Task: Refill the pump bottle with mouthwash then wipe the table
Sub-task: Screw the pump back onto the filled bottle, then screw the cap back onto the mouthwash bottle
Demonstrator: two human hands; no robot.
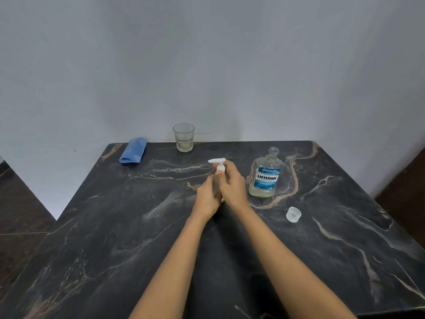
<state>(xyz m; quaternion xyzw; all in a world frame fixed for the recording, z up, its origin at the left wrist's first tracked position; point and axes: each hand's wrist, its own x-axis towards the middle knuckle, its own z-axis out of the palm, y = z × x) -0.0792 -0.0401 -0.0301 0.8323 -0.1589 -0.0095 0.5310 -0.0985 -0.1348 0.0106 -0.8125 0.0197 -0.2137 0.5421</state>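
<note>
Pale grey-white wall behind. Dark marble table with pink and white veining fills the lower view, its far edge against the wall. Dark brown floor shows to the left of the table, and a strip of it to the right.

Pump bottle stands upright near the table's centre, between both hands. Its body is mostly hidden. The white pump head is clear above the fingers, nozzle pointing left.

Left hand: fingers curled round the lower body of the bottle, gripping it from the left. Right hand: thumb and fingers close round the neck collar just under the pump head. Cannot tell whether the collar is seated or loose. Both forearms reach in from the near edge.

Listerine Cool Mint bottle stands upright just to the right of the right hand, apart from it. It is uncapped, with the neck open and pale liquid low in the base. Its clear cap lies on the table nearer the camera and to the right, apart from the bottle.

Glass tumbler stands at the far edge, well back from the hands, with a little pale liquid in the bottom. Folded blue cloth lies at the far left corner, left of the tumbler and untouched.
</note>
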